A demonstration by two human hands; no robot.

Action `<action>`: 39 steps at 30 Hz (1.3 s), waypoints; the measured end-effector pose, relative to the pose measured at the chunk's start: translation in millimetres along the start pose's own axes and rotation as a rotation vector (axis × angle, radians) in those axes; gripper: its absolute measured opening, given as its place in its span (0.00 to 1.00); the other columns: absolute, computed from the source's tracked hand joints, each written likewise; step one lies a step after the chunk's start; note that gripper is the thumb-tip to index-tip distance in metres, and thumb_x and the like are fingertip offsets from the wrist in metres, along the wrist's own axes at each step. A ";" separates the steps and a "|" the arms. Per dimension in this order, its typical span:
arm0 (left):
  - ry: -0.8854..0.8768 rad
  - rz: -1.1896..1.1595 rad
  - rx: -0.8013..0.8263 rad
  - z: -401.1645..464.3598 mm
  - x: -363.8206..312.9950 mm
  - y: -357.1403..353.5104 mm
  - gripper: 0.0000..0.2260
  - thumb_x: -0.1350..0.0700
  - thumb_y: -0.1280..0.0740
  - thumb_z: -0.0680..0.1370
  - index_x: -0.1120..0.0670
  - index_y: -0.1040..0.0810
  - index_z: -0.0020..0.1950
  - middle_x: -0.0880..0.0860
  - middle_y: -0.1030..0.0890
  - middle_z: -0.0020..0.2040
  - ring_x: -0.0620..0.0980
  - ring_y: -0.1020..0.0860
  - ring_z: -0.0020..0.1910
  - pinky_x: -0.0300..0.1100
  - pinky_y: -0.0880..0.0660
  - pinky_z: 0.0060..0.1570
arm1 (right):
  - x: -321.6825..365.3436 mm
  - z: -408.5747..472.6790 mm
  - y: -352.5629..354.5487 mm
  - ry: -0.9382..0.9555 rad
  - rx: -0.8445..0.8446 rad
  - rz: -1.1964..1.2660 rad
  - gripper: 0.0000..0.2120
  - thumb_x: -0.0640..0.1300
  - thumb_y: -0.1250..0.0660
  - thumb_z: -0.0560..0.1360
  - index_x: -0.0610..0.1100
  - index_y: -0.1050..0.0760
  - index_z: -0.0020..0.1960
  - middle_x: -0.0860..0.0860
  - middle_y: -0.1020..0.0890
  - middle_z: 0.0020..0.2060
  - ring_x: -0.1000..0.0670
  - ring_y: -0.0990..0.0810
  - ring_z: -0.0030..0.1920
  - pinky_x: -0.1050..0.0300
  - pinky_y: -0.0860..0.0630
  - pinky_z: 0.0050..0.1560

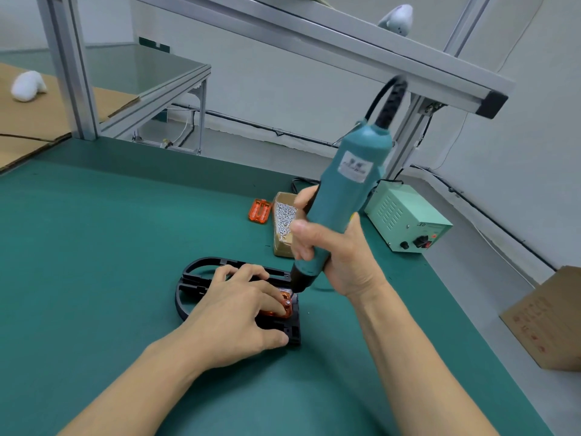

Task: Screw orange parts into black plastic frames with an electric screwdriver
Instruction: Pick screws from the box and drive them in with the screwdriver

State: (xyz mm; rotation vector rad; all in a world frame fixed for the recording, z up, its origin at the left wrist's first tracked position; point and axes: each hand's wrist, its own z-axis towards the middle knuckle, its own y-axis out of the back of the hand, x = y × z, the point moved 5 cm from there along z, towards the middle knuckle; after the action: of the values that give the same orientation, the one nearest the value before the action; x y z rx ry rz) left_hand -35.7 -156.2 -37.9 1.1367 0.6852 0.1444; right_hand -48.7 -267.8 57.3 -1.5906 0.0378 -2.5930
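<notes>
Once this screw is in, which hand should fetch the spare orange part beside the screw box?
Probably the left. The right hand grips the electric screwdriver, tip down at the orange part. The left hand only presses that part onto the black frame and holds no tool. The spare orange part lies beyond it.

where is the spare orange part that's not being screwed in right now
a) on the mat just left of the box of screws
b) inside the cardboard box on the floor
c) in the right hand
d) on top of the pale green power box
a, the spare orange part lies on the green mat right beside the left edge of the box of screws.
</notes>
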 end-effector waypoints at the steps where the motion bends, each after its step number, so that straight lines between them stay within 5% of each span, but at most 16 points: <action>1: 0.000 -0.007 0.000 0.1 0.0 0.1 0.19 0.36 0.34 0.69 0.40 0.20 0.57 0.31 0.27 0.60 0.34 0.44 0.66 0.34 0.55 0.58 | 6.5 2.8 4.6 0.016 -0.049 0.046 0.10 0.37 0.31 0.65 0.48 0.23 0.44 0.51 0.29 0.24 0.53 0.33 0.22 0.61 0.31 0.29; 6: 0.008 -0.016 0.002 0.2 0.4 -0.5 0.19 0.36 0.33 0.70 0.40 0.20 0.58 0.31 0.27 0.60 0.34 0.44 0.66 0.28 0.62 0.57 | 47.8 6.7 36.9 0.200 -0.310 0.187 0.10 0.34 0.35 0.70 0.46 0.27 0.47 0.54 0.31 0.26 0.55 0.33 0.24 0.61 0.31 0.30; 11: 0.001 -0.008 0.016 0.4 -5.1 2.6 0.20 0.36 0.35 0.69 0.41 0.21 0.57 0.30 0.28 0.60 0.33 0.44 0.66 0.35 0.55 0.61 | 46.0 -22.9 62.6 0.376 -0.682 0.177 0.08 0.35 0.36 0.73 0.45 0.30 0.48 0.51 0.32 0.30 0.54 0.31 0.26 0.60 0.30 0.33; 14: -0.012 -0.103 -0.020 11.1 -9.2 22.4 0.19 0.35 0.38 0.66 0.42 0.18 0.50 0.32 0.24 0.54 0.32 0.34 0.60 0.38 0.44 0.63 | 34.8 -40.3 73.0 0.422 -0.795 0.157 0.08 0.35 0.35 0.73 0.45 0.30 0.48 0.49 0.33 0.31 0.53 0.31 0.26 0.60 0.29 0.33; 18: 0.120 -0.201 -0.199 52.9 2.3 57.6 0.03 0.50 0.28 0.72 0.46 0.16 0.43 0.38 0.21 0.42 0.40 0.25 0.49 0.40 0.33 0.60 | 20.1 -51.4 78.9 0.432 -0.861 0.152 0.09 0.34 0.35 0.73 0.46 0.29 0.47 0.52 0.31 0.27 0.53 0.31 0.26 0.60 0.29 0.33; 20: 0.192 -0.166 -0.206 83.6 8.3 63.0 0.03 0.54 0.29 0.73 0.47 0.16 0.43 0.40 0.20 0.41 0.45 0.23 0.48 0.43 0.32 0.60 | 15.1 -52.4 81.5 0.421 -0.888 0.173 0.09 0.34 0.34 0.72 0.47 0.28 0.47 0.50 0.32 0.29 0.54 0.30 0.25 0.60 0.28 0.32; 29: 0.295 0.145 0.003 173.3 31.0 10.6 0.04 0.55 0.30 0.75 0.47 0.16 0.47 0.43 0.17 0.45 0.46 0.24 0.52 0.48 0.40 0.63 | 10.9 -51.6 84.2 0.403 -0.898 0.176 0.09 0.35 0.33 0.71 0.47 0.27 0.46 0.52 0.30 0.27 0.53 0.30 0.25 0.60 0.28 0.32; 39: 0.286 0.377 -0.031 185.9 29.0 -5.3 0.03 0.55 0.30 0.75 0.49 0.18 0.43 0.48 0.17 0.44 0.50 0.25 0.49 0.47 0.41 0.57 | 11.3 -51.4 81.9 0.393 -0.872 0.171 0.08 0.35 0.34 0.72 0.47 0.27 0.46 0.54 0.28 0.25 0.54 0.30 0.25 0.61 0.28 0.31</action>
State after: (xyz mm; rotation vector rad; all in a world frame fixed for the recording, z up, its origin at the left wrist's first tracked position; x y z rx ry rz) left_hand 91.9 -291.8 -9.8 1.2191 0.7109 0.6453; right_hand -93.7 -351.9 38.0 -1.0835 1.4186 -2.8426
